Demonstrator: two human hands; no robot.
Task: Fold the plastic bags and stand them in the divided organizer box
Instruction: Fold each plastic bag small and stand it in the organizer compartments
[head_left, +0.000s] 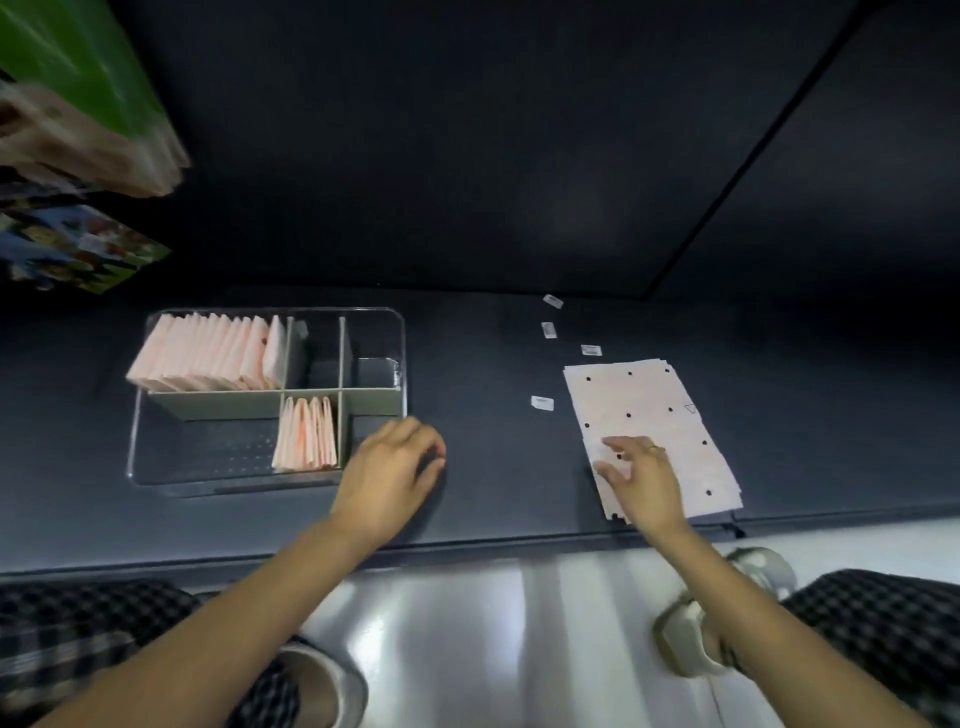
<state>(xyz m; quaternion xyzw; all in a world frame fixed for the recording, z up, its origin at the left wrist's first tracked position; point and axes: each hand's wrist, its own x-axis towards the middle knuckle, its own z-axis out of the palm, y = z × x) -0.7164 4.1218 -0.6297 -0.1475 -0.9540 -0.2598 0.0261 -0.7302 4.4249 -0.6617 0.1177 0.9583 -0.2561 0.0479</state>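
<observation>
A clear divided organizer box (156, 480) sits on the dark table at the left. Several folded pink bags (205, 353) stand in its back left compartment, and a few more folded bags (306, 441) stand in a front middle compartment. To the right lies a flat stack of pale pink plastic bags (639, 405) with black dots. My left hand (389, 467) hovers just right of the box's front corner, fingers loosely curled and holding nothing. With fingers spread, my right hand (641, 473) rests on the near end of the flat stack.
Several small white stickers (542, 403) lie scattered on the table between the box and the stack. Colourful packages (78, 104) sit at the far left. The table's front edge runs just below my hands.
</observation>
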